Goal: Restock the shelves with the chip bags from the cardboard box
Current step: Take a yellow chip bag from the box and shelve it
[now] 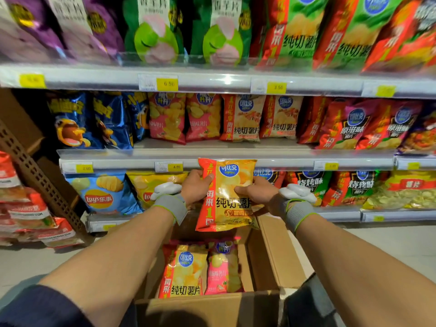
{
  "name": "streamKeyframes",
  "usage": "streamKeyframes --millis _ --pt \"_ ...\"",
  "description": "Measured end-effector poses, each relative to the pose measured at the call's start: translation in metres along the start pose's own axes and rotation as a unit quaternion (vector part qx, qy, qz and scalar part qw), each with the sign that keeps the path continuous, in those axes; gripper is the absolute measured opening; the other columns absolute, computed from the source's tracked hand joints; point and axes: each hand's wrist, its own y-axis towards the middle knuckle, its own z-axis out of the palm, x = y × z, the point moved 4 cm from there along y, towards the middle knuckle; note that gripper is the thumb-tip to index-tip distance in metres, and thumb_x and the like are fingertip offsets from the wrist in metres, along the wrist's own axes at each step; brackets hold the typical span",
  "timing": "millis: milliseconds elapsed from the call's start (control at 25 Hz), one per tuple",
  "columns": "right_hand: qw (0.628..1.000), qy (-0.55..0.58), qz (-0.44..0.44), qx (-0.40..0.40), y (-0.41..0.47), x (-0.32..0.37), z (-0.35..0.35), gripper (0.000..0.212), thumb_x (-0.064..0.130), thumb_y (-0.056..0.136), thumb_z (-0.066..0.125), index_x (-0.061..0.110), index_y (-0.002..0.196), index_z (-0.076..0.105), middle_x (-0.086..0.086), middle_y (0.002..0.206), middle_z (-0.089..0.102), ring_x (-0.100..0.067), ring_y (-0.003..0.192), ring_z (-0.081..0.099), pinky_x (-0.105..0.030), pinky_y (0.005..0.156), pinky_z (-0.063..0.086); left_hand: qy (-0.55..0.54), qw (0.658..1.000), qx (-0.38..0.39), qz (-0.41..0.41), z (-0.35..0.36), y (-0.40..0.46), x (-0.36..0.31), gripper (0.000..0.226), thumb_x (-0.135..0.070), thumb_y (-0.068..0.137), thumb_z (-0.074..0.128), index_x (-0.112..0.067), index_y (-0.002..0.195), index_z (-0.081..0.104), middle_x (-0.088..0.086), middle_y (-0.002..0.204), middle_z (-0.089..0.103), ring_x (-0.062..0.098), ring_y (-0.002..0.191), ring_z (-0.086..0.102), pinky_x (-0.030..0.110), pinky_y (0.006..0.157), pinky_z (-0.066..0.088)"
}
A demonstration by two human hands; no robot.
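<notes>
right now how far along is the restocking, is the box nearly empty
Midway, it seems. Done: the shelves look largely stocked, with a row of matching yellow and red chip bags on the middle shelf. In hand: the left hand and right hand grip one yellow and red bag above the brown cardboard box. Left: at least a yellow bag and a pink bag remain inside.

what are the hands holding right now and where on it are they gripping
Both hands hold one yellow chip bag upright above the cardboard box. The left hand grips its upper left edge, the right hand its right edge.
</notes>
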Motion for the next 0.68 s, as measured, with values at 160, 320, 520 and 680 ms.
streamKeyframes --millis 160,320,520,680 --pt "1.000 0.011 -0.014 -0.015 -0.012 0.020 -0.025 0.055 0.041 0.078 0.071 0.014 0.122 0.052 -0.011 0.118 0.067 -0.032 0.102 0.067 -0.051 0.082 0.059 0.005 1.000 0.015 -0.004 -0.004 0.000 -0.026 0.063 -0.063 0.078 0.055 -0.012 0.116 0.057 0.012 0.115 0.071 0.034 0.110 0.066 0.049 0.098 0.052" --pt "0.998 0.016 -0.053 -0.034 -0.027 0.043 -0.051 0.047 0.035 0.083 0.069 0.013 0.122 0.056 -0.010 0.122 0.066 -0.032 0.110 0.064 -0.048 0.090 0.055 0.020 1.000 0.004 0.018 -0.009 -0.014 -0.060 0.046 -0.060 0.087 0.053 -0.017 0.104 0.059 0.006 0.105 0.071 0.026 0.103 0.067 0.042 0.094 0.054" --pt "0.991 0.039 -0.115 -0.048 -0.038 0.069 -0.094 0.015 0.022 0.089 0.065 0.015 0.101 0.060 -0.006 0.111 0.067 -0.025 0.101 0.064 -0.039 0.086 0.053 0.026 0.996 0.066 0.050 -0.002 -0.023 -0.106 0.062 -0.056 0.073 0.072 -0.015 0.113 0.048 0.000 0.099 0.069 0.018 0.087 0.067 0.025 0.074 0.058" --pt "0.990 0.053 -0.121 -0.039 -0.037 0.079 -0.122 0.037 0.027 0.088 0.065 0.012 0.121 0.055 -0.008 0.115 0.070 -0.025 0.099 0.068 -0.037 0.069 0.057 0.027 0.993 0.093 0.072 0.005 -0.023 -0.137 0.062 -0.049 0.068 0.078 -0.019 0.118 0.056 0.001 0.118 0.068 0.023 0.110 0.066 0.044 0.101 0.050"
